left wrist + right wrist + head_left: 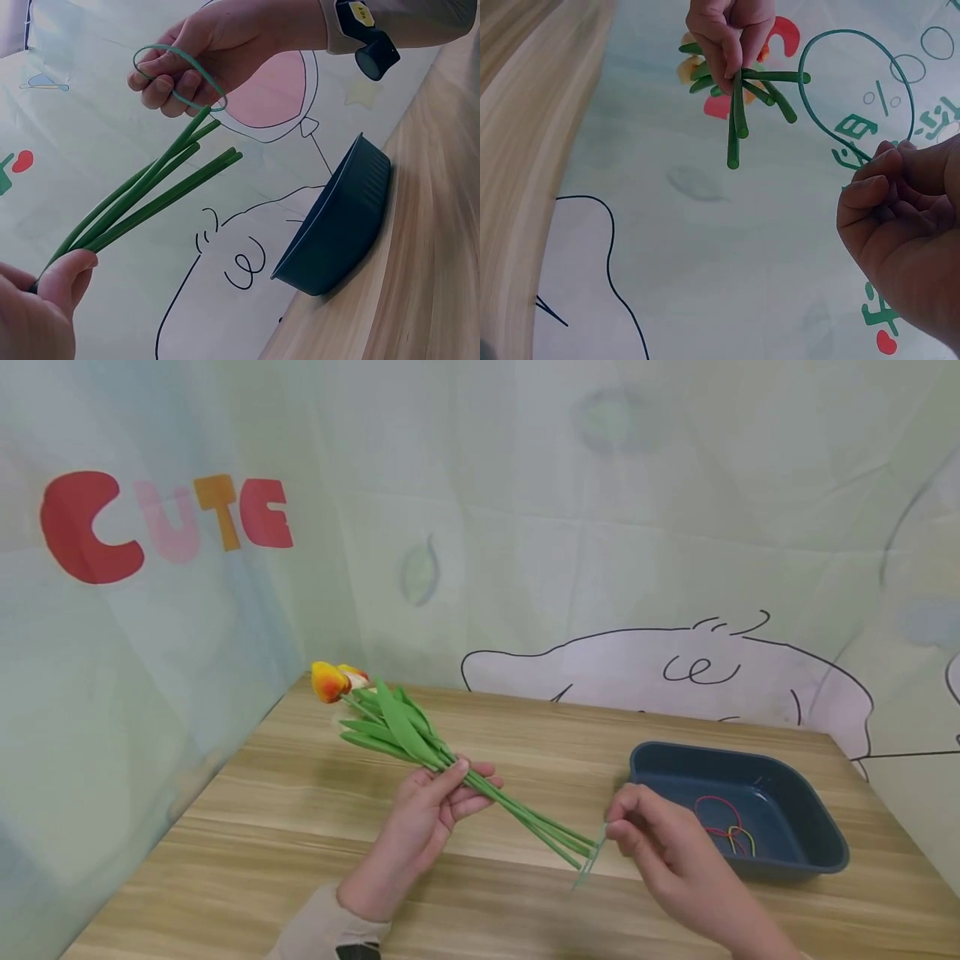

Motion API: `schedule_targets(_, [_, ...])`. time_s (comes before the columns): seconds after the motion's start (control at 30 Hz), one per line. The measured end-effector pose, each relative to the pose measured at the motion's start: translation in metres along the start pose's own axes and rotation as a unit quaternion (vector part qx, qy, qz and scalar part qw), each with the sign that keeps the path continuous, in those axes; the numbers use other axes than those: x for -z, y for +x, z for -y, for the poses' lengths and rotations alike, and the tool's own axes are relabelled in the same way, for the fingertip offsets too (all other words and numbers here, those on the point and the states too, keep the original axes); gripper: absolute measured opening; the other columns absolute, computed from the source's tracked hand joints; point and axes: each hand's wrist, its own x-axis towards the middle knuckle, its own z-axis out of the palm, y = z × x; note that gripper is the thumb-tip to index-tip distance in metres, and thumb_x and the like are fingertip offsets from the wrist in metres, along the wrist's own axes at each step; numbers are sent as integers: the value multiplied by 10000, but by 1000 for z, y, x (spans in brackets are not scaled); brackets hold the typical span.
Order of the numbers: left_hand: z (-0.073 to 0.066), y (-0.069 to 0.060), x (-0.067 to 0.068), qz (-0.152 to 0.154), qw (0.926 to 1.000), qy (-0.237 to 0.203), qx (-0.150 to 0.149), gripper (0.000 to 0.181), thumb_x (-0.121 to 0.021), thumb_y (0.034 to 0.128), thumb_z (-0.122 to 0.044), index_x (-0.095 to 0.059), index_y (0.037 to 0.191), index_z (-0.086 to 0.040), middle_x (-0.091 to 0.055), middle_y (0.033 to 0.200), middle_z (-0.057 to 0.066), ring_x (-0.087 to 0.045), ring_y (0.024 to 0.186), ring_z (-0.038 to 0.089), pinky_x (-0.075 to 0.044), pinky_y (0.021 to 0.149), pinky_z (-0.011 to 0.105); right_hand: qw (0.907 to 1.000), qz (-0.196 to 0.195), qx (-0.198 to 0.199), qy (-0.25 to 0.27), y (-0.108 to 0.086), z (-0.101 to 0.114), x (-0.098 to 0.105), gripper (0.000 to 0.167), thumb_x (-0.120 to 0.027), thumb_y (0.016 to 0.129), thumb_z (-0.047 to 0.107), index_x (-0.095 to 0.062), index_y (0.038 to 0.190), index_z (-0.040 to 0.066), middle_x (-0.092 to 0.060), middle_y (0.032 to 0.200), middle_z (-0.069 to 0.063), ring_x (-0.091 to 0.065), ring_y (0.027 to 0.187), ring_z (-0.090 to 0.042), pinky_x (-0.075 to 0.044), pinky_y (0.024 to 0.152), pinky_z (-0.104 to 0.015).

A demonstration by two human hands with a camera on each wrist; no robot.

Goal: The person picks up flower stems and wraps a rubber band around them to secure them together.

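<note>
My left hand [438,802] grips a bunch of artificial tulips [405,727] by the stems, thumb on top. Their orange-yellow and pale heads point to the far left, and the green stems [150,184] spread a little at the cut ends. Between thumb and fingers my right hand [667,847] pinches a thin green rubber band [913,97]. The band hangs as an open loop at the stem ends. In the right wrist view one stem tip meets the loop's edge; whether it passes through I cannot tell.
A dark blue plastic basin [806,818] stands at the right of the wooden table [262,843]. Inside it lie a red rubber band [727,799] and a yellow-green one [750,839]. A printed cloth backdrop [525,527] rises behind the table's far and left edges.
</note>
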Motion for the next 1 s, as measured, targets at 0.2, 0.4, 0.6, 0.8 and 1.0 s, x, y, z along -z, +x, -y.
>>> schedule_targets(0.2, [0, -1, -2, 37, 10000, -21, 70, 187, -442, 1016, -48, -614, 946, -29, -733, 883, 75, -717, 891, 184, -580, 876, 327, 9995, 80, 275, 118, 3, -5, -8, 257, -586, 879, -122, -520, 949, 117, -481, 751, 67, -424, 605, -12, -402, 451, -103])
schedule_targets(0.4, [2, -3, -4, 207, 9996, -105, 162, 207, -442, 1012, -39, -628, 920, -44, -734, 878, 70, -718, 894, 184, -578, 876, 319, 9988, 237, 365, 227, 6, -8, -17, 166, -583, 908, -62, -531, 952, 89, -511, 754, 22, -485, 649, -33, -465, 493, -132])
schedule_targets(0.6, [8, -4, -6, 286, 9988, -171, 350, 155, -444, 1007, -30, -583, 939, -33, -736, 879, 53, -718, 891, 174, -576, 876, 311, 9986, 408, 255, 219, 11, -7, -24, 32, -551, 965, 97, -535, 943, 81, -529, 756, 25, -493, 658, -31, -483, 507, -148])
schedule_targets(0.8, [16, -4, -7, 413, 9981, -106, 440, 194, -431, 1007, -19, -609, 930, -22, -737, 880, 58, -718, 887, 175, -583, 863, 309, 9980, 590, 149, 194, 15, -9, -31, 86, -569, 941, 33, -538, 944, 113, -548, 776, 30, -484, 691, -12, -479, 531, -154])
schedule_targets(1.0, [23, -5, -9, 420, 9973, -33, 594, 168, -443, 1007, -27, -597, 946, 4, -738, 869, 58, -722, 858, 168, -589, 855, 320, 9965, 830, -90, 55, 19, -12, -36, 99, -592, 928, 29, -552, 918, 119, -546, 787, 46, -479, 715, -14, -479, 565, -165])
